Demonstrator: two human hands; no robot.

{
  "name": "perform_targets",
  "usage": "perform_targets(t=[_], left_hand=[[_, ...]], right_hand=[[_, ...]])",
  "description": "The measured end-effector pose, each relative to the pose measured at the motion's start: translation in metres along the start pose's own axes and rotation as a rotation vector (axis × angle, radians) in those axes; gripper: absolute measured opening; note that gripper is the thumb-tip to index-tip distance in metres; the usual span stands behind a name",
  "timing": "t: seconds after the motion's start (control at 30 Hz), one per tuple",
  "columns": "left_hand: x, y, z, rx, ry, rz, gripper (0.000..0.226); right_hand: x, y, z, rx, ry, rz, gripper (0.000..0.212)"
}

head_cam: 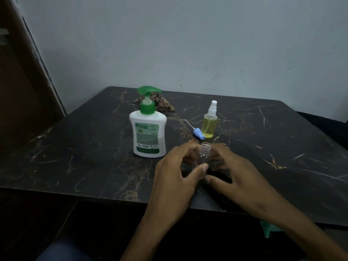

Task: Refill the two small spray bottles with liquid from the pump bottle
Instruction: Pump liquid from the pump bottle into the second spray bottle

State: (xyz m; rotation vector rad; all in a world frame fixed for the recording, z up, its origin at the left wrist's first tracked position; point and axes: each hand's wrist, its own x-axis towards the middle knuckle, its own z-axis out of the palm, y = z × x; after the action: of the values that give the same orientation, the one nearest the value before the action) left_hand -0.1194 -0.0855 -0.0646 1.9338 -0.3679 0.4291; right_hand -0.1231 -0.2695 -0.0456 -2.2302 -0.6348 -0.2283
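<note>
Empty bottle (204,154): upright, uncapped, between both hands.
Left hand (176,173): thumb and fingers gripped it.
Right hand (230,171): fingers curled alongside; contact unclear.
Pump bottle (148,129): upright at 10 o'clock, nearer left hand.

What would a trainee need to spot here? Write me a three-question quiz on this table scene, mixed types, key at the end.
1. True or false: the clear small bottle between the left hand and right hand has its spray top screwed on.
2. Multiple choice: the blue spray head lies on the table
A. between the pump bottle and the yellow-filled spray bottle
B. left of the pump bottle
C. inside the clear bottle
3. Fill in: the pump bottle's pump is coloured ____.

Key
1. False; its neck is open.
2. A
3. green
</note>
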Motion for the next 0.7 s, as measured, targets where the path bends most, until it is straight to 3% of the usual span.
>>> perform_targets(t=[0.27, 0.4, 0.53, 0.63, 0.7], left_hand=[[-0.005, 0.012, -0.002, 0.049, 0.074, 0.018, 0.044], [-0.005, 0.04, -0.027, 0.196, 0.273, 0.189, 0.031], [0.034, 0.086, -0.078, 0.2, 0.479, 0.39, 0.015], [0.097, 0.1, -0.107, 0.168, 0.534, 0.361, 0.018], [0.142, 0.093, -0.115, 0.228, 0.442, 0.242, 0.02]], right_hand=[[0.013, 0.007, 0.011, 0.023, 0.09, 0.008, 0.03], [0.02, 0.01, 0.013, 0.026, 0.129, 0.025, 0.033], [0.037, 0.008, 0.017, -0.003, 0.186, 0.013, 0.03], [0.06, 0.0, 0.021, -0.025, 0.249, -0.037, 0.023], [0.077, -0.004, 0.026, -0.016, 0.315, -0.076, 0.021]])
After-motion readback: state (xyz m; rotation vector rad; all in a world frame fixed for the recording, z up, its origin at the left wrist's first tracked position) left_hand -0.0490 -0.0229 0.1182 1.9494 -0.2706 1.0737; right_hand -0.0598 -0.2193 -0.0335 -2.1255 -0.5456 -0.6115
